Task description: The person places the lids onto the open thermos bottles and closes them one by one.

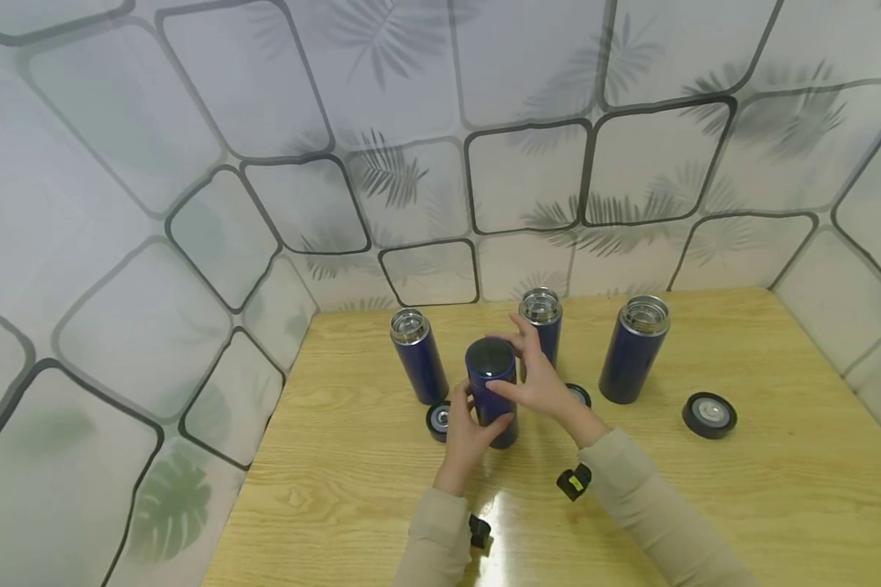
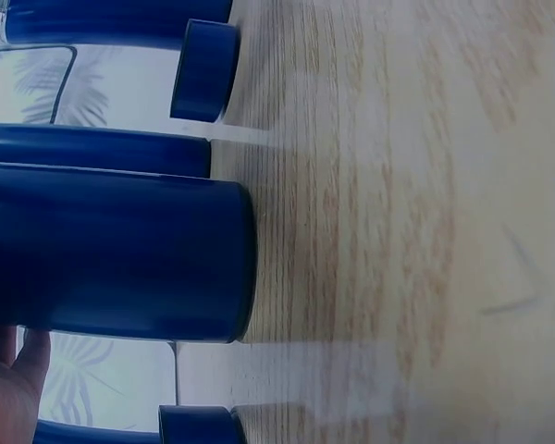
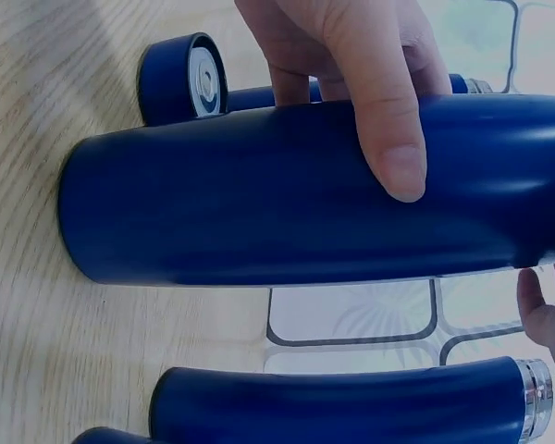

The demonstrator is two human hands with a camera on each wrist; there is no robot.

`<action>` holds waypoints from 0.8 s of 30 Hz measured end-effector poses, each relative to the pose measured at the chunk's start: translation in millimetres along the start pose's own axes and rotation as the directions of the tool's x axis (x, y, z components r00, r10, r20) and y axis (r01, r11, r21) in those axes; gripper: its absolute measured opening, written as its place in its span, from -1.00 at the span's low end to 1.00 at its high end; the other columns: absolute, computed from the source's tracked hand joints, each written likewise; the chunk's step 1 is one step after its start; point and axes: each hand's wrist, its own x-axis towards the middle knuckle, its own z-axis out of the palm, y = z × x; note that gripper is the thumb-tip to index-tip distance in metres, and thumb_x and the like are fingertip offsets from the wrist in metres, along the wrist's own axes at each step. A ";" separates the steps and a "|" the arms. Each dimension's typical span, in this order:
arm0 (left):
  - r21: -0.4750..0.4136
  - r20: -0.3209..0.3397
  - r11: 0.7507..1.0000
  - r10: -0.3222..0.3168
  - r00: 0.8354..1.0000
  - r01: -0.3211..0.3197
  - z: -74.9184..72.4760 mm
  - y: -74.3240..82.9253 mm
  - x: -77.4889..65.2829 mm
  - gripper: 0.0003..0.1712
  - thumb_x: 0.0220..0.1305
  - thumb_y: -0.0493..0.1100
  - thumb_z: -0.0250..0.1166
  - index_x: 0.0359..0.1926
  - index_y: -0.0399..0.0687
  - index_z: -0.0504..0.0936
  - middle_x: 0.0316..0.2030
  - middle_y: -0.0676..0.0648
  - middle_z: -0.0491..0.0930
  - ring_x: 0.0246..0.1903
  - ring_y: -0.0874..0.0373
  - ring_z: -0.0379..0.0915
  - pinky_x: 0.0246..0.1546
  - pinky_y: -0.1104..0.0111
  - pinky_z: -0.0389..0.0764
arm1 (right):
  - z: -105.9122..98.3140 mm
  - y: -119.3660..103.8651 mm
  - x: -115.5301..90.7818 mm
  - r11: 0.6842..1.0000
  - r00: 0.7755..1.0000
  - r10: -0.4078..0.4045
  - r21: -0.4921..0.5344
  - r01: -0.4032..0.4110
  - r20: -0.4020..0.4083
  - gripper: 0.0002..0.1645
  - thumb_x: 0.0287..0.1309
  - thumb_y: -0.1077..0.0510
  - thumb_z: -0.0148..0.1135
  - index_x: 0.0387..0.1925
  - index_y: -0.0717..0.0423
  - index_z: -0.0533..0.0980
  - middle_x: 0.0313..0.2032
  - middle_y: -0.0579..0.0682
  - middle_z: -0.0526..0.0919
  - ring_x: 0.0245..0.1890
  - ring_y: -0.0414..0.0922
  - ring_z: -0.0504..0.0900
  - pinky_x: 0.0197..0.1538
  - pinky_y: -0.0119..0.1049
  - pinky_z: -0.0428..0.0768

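A dark blue thermos bottle point(image 1: 493, 399) with its dark-topped lid point(image 1: 490, 357) on is upright between my hands, its base at or close to the table. My left hand point(image 1: 467, 440) grips the body from the left, thumb across the front, as the right wrist view shows. Up at the lid end, my right hand point(image 1: 539, 383) holds the bottle from the right, thumb in front and fingers reaching behind. Lids lie beside it: one point(image 1: 438, 419) at its left, and another point(image 1: 578, 395) partly hidden by the right hand.
Three lidless blue bottles with steel rims stand behind: one at left point(image 1: 421, 359), one in the middle point(image 1: 549, 333) and one at right point(image 1: 634, 350). A loose lid point(image 1: 709, 414) lies upturned at the right. Patterned wall covering point(image 1: 529, 179) rises behind the wooden table point(image 1: 323, 481).
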 end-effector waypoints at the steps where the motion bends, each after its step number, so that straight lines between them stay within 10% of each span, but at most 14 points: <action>1: 0.004 -0.003 1.000 0.001 1.000 -0.001 0.0 0.0 0.2 -0.20 -0.13 -0.16 0.43 0.13 -0.17 0.22 0.00 -0.14 0.34 -0.02 0.01 0.29 -0.13 0.17 0.44 | 0.5 -0.2 0.2 1.000 1.000 0.007 -0.008 -0.007 -0.009 0.12 -0.25 0.53 0.26 0.22 0.42 -0.28 0.03 0.46 0.29 -0.02 0.29 0.33 0.05 0.18 0.19; 8: -0.018 -0.006 1.000 -0.005 1.000 0.005 -6.1 23.7 0.9 -0.24 -0.14 -0.30 0.41 0.10 -0.31 0.24 -0.02 -0.24 0.33 -0.02 -0.09 0.28 -0.12 0.12 0.43 | 6.7 1.8 0.2 0.986 0.988 0.137 -0.081 -0.143 -0.069 0.22 -0.28 0.38 0.40 0.27 0.27 -0.24 0.01 0.31 0.26 0.00 0.14 0.27 0.02 0.06 0.24; 17: -0.015 0.002 1.000 -0.006 1.000 0.006 0.4 -0.4 -0.6 -0.22 -0.11 -0.14 0.42 0.13 -0.19 0.23 0.02 -0.12 0.33 -0.01 0.03 0.28 -0.11 0.17 0.43 | 3.9 0.4 -1.7 0.995 0.997 -0.070 -0.073 0.068 -0.017 0.07 -0.23 0.48 0.21 0.21 0.46 -0.27 0.05 0.47 0.26 0.04 0.31 0.27 0.03 0.26 0.15; 24: -0.009 -0.028 0.999 0.031 0.999 -0.031 -6.2 26.9 0.8 -0.25 -0.16 -0.30 0.42 0.07 -0.35 0.25 -0.04 -0.26 0.35 -0.06 -0.10 0.31 -0.17 0.12 0.45 | 7.0 -2.5 0.0 0.992 0.994 0.076 -0.092 -0.083 -0.073 0.18 -0.27 0.42 0.37 0.26 0.33 -0.24 0.00 0.36 0.29 -0.01 0.18 0.29 -0.01 0.09 0.26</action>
